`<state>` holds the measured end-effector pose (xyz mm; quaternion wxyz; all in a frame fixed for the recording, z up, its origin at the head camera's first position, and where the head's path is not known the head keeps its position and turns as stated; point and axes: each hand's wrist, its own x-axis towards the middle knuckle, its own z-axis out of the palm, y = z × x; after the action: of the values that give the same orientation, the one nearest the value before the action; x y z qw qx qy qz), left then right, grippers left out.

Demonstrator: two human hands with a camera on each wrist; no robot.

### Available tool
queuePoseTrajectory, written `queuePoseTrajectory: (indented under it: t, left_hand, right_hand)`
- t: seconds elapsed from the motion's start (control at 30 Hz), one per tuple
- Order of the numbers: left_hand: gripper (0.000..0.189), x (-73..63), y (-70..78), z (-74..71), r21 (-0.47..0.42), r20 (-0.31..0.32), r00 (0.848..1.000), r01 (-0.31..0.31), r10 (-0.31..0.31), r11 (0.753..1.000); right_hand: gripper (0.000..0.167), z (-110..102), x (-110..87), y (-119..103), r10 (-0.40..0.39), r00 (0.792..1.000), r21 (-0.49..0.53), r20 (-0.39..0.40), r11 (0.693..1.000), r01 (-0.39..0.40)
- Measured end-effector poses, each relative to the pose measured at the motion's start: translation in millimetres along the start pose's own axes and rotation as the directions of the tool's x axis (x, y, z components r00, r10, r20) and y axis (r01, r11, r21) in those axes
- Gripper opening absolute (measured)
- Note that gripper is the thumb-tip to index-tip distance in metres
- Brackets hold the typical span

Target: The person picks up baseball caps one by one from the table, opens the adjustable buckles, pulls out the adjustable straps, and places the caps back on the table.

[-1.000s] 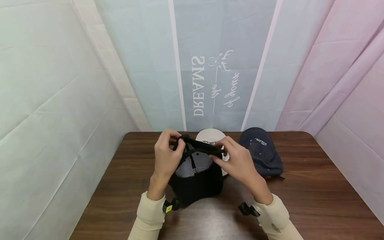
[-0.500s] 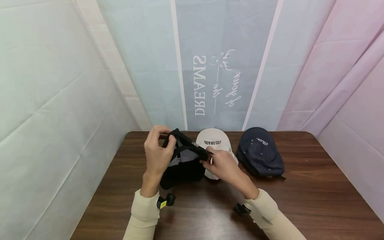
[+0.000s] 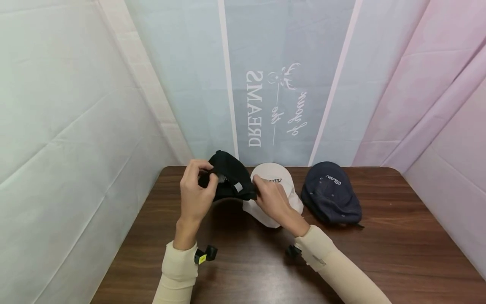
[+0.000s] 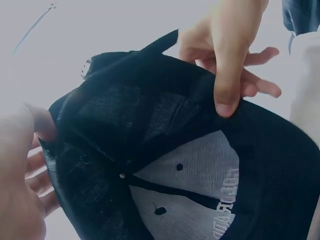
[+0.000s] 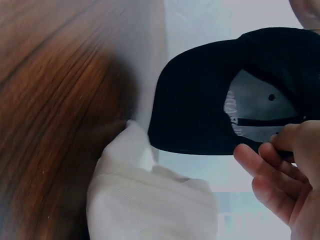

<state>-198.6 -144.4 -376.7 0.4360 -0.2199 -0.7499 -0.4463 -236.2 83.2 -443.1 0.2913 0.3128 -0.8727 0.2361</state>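
Note:
A black baseball cap [image 3: 231,173] is held up off the table between both hands. The left hand [image 3: 195,185] pinches its edge on the left, with thumb and fingers on either side of the fabric in the left wrist view. On the other side, the right hand [image 3: 271,196] grips the rim, its thumb pressed inside the cap [image 4: 200,120]. The grey lining and reversed stitched letters show inside the crown. Behind and below the right hand lies a white cap [image 3: 279,211] lettered in black, partly covered by that hand.
A navy cap [image 3: 330,194] with white lettering lies right of the white cap on the brown wooden table [image 3: 387,236]. Printed cloth backdrops [image 3: 190,76] rise behind the table and at both sides.
The black cap has been lifted and tipped, moving up and left, with its inside less visible from above. The right hand has shifted left with it, and the white cap shows more.

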Motion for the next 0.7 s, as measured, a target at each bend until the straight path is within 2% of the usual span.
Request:
queuePoseTrajectory:
  t: [0.23, 0.37, 0.5, 0.7]
  left_hand:
    - [0.027, -7.4, -8.2, -0.8, 0.054, 0.111, 0.991, 0.064, -0.069, 0.997]
    - [0.037, -11.3, -11.2, -1.6, 0.094, 0.17, 0.975, 0.128, -0.142, 0.987]
    - [0.043, -14.8, -16.3, -2.1, 0.143, 0.263, 0.933, 0.212, -0.244, 0.967]
    - [0.054, -22.1, -25.1, -1.6, 0.243, 0.371, 0.853, 0.293, -0.368, 0.925]
  right_hand:
    - [0.025, 19, 2.3, 8, 0.006, 1.0, -0.047, 0.004, 0.999, -0.006]
    - [0.023, 26, 2.1, 7, 0.0, 1.0, -0.067, 0.001, 0.998, 0.0]
    - [0.019, 28, 2.3, 7, 0.019, 0.999, -0.099, 0.049, 0.995, -0.014]
    - [0.012, 30, 0.5, 7, 0.071, 0.989, -0.09, 0.133, 0.994, -0.06]
